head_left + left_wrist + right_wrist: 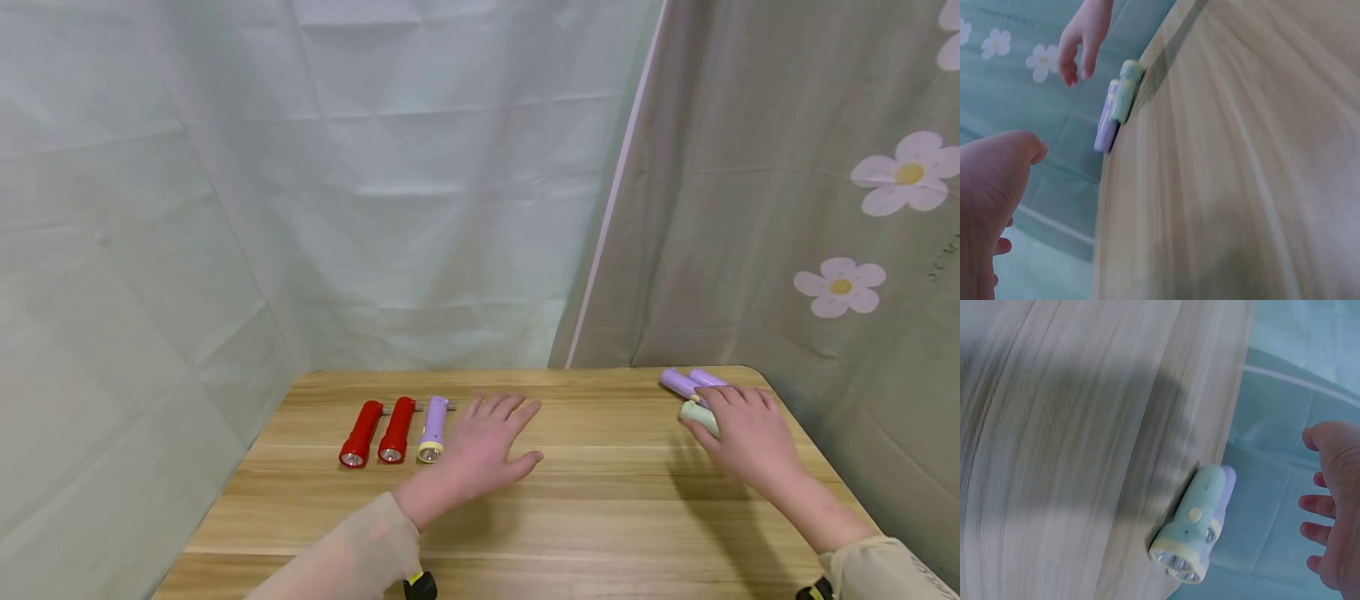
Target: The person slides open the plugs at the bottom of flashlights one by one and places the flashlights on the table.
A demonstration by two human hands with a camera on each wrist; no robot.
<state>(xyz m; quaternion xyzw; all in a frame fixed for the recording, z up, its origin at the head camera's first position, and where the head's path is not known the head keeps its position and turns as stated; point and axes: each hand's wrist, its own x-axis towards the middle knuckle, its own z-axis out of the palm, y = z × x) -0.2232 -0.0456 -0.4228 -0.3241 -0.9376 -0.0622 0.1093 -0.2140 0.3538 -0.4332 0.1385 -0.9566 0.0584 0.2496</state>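
My left hand [483, 446], fingers spread, hovers over the table just right of a purple flashlight [433, 425] with a yellow rim. Left of that lie two red flashlights [362, 433], lenses toward me. At the table's far right, my right hand [753, 437] is held above a pale green flashlight [1194, 512] with a cream rim and button. Both wrist views show a gap between that hand's loosely bent fingers and the flashlight. Two purple flashlights [679, 384] lie behind the green one, partly hidden by the right hand in the head view. Neither hand holds anything.
The wooden table [592, 475] has rounded back corners. Pale curtain [450, 208] hangs behind it, with a greyer, flower-printed curtain [720, 208] at the right. Thin cord-like loops stick out beside the flashlights on the left.
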